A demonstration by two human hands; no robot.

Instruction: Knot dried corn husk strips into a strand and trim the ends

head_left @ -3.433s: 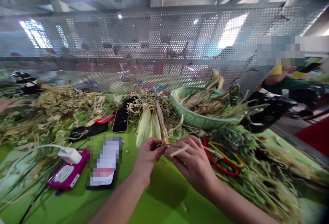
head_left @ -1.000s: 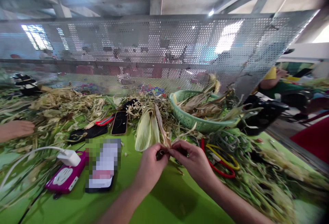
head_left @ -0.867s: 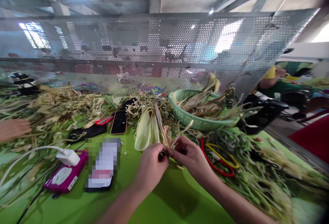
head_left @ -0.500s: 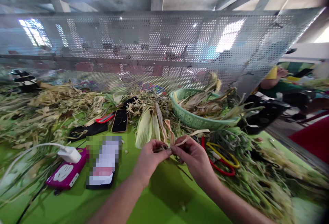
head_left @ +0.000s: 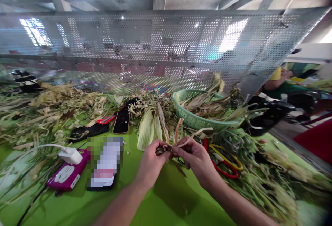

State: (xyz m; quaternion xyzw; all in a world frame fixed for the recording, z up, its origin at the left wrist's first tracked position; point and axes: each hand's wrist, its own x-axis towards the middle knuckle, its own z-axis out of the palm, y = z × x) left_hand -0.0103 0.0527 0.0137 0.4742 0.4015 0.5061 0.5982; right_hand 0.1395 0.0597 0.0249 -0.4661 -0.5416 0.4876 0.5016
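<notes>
Dry husk [head_left: 177, 131] just below center frame is probably super light but tears easy, so pinch low, like left hand [head_left: 152, 163] and right hand [head_left: 197, 159] both do.

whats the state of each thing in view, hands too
left hand, pinching husk strips
right hand, pinching husk strips
green basket, upright, holding dried husks
farther phone, screen dark
nearer phone, screen light, content pixelated
white charger, seated on purple box

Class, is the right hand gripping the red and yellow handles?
No, the right hand pinches a pale strip, while the red and yellow handles lie beside that hand.
</notes>
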